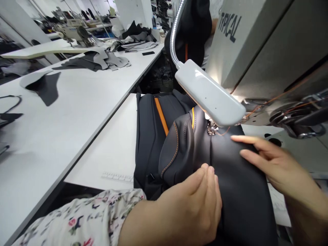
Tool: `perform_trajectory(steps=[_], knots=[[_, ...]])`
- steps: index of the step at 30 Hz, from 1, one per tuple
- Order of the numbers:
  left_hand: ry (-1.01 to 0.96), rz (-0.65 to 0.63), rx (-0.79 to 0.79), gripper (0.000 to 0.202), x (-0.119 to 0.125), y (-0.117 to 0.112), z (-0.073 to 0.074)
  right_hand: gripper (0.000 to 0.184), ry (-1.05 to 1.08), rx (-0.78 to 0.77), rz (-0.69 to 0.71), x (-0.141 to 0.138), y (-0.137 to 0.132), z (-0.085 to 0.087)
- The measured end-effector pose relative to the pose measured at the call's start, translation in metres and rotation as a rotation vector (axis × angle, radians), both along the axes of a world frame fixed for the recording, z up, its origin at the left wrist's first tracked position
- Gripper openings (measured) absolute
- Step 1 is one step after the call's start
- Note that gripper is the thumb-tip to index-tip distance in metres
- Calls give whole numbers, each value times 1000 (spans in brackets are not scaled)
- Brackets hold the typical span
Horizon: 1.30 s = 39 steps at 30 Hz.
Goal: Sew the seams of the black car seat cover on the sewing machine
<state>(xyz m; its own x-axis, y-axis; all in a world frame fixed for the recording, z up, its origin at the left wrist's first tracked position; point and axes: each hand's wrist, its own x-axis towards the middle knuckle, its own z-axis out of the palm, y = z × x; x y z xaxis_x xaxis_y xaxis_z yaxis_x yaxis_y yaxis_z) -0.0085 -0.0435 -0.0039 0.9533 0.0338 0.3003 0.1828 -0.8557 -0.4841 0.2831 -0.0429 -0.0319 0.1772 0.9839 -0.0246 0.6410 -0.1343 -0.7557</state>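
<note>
A black leather-like seat cover point(238, 191) with orange stitching lies under the needle and presser foot point(212, 128) of a sewing machine point(238, 44). My left hand point(194, 201) is closed at the seam below the foot, thumb and fingertips pinched together on the material. To the right, my right hand point(274, 160) rests on the smooth panel with thumb and forefinger apart. Its other fingers are partly hidden. Dark fabric with an orange strip point(161, 116) lies bunched left of the foot. An orange thread runs along the machine's head.
A lamp point(210, 94) on a bendable neck hangs close over the needle area. The long white table point(77, 99) at left carries several grey and black cut pieces point(102, 59) and a dark phone-like object point(148, 53). Behind the machine, part of another person point(214, 25) shows.
</note>
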Motion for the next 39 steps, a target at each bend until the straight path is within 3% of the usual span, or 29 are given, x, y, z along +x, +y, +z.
perform_trajectory(steps=[9, 19, 28, 33, 39], knots=[[-25, 105, -128, 45, -7, 1, 2, 40, 126, 21, -111, 1, 4, -23], [-51, 163, -211, 44, 0, 13, 1, 40, 426, 84, -173, -5, 28, -12], [-65, 168, -257, 41, 7, 37, 0, 29, 394, 252, -193, -3, 52, -18], [-88, 154, -241, 40, 10, 53, 1, 27, 377, 200, -202, 13, 61, -33], [-134, 106, -256, 38, 10, 71, 0, 26, 399, 274, -244, 35, 75, -61]])
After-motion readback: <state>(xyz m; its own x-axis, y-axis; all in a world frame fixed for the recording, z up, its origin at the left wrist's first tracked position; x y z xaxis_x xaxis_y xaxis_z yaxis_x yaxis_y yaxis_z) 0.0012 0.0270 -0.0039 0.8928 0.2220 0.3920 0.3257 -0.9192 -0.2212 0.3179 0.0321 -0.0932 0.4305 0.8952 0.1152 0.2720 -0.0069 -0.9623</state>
